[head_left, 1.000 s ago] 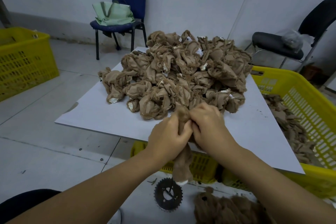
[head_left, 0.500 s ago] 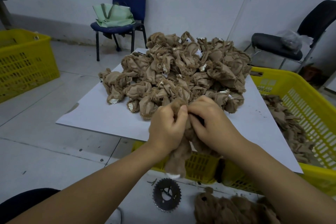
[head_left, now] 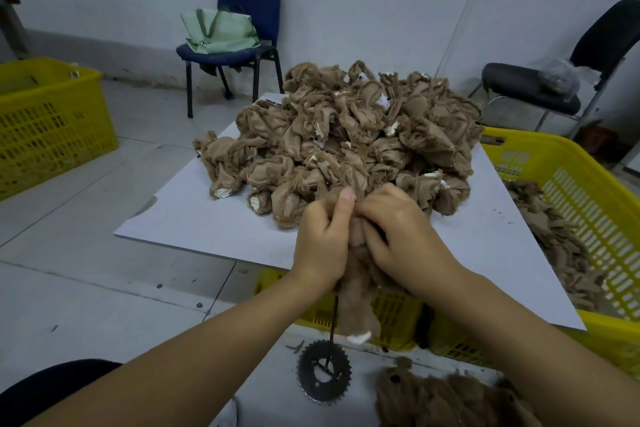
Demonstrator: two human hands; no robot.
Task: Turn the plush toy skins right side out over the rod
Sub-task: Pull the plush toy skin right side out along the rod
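Fingers of left hand [head_left: 320,239] and right hand [head_left: 403,236] curl round and pinch one brown plush skin [head_left: 355,308], held at near edge of white board [head_left: 194,218]. Heap of inside-out skins [head_left: 346,146] piled on board behind hands. Yellow crate [head_left: 571,191] at right holds more skins. Furry skins [head_left: 446,395] lie on floor. Thin dark rod [head_left: 334,319] rises beside held skin from toothed base disc [head_left: 323,371].
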